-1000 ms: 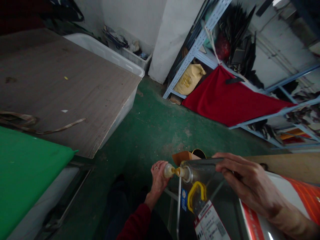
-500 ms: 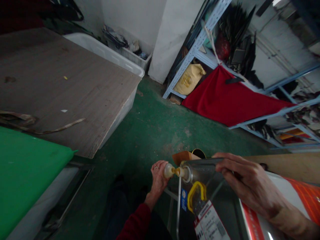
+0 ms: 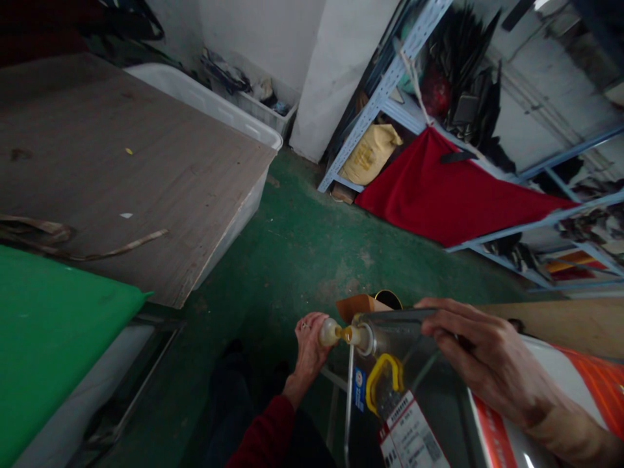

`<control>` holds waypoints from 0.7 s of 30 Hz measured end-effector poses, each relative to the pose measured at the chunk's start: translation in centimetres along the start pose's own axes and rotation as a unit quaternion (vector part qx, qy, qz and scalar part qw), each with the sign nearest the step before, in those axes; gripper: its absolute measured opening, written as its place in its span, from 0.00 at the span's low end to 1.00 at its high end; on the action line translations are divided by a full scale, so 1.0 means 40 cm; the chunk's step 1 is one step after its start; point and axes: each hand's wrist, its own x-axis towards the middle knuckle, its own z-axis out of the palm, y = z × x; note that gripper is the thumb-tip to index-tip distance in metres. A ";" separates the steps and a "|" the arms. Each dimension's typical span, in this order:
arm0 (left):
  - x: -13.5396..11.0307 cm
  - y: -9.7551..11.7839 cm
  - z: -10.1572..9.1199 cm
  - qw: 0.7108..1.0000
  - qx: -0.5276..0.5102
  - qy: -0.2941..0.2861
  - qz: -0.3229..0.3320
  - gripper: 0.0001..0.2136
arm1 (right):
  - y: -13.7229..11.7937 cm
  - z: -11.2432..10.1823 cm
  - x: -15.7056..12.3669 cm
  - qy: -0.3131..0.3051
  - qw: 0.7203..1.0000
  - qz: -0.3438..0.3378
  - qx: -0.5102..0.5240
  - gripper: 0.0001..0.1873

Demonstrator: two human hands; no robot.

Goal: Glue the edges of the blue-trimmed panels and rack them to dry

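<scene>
Below the centre, my left hand (image 3: 309, 344) is wrapped around a small pale bottle (image 3: 328, 333). Its mouth points right, at the spout (image 3: 359, 336) of a large metal can (image 3: 414, 344). Amber liquid (image 3: 347, 335) shows between spout and bottle mouth. The can lies tipped over, with a yellow carry handle (image 3: 373, 383) and a white shipping label (image 3: 413, 435) on its top face. My right hand (image 3: 487, 351) grips the can's upper edge, fingers bent over the rim; the fingertips are partly hidden.
A wooden board (image 3: 146, 175) covers a white tub (image 3: 234, 227) at left, beside a green cover (image 3: 53, 344). Blue metal shelving (image 3: 380, 97) with a hanging red cloth (image 3: 448, 195) stands at right. A brown piece, perhaps cardboard (image 3: 355, 307), shows behind the can.
</scene>
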 end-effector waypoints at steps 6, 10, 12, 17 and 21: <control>0.003 0.010 -0.002 1.000 -0.005 0.006 -0.004 0.22 | -0.001 0.002 -0.002 0.000 1.000 0.009 -0.003 0.12; 0.001 0.008 0.002 1.000 -0.007 0.011 0.001 0.23 | -0.007 0.002 -0.001 0.003 1.000 0.010 0.000 0.12; -0.001 0.005 0.004 1.000 -0.009 0.010 0.003 0.23 | -0.010 0.001 -0.001 0.001 1.000 0.020 0.004 0.12; -0.004 0.000 0.007 1.000 -0.012 0.003 0.005 0.24 | -0.005 -0.001 -0.001 -0.006 1.000 0.022 0.005 0.12; -0.005 0.000 0.007 1.000 -0.014 0.007 0.010 0.25 | 0.001 0.000 0.000 -0.010 1.000 0.015 -0.003 0.12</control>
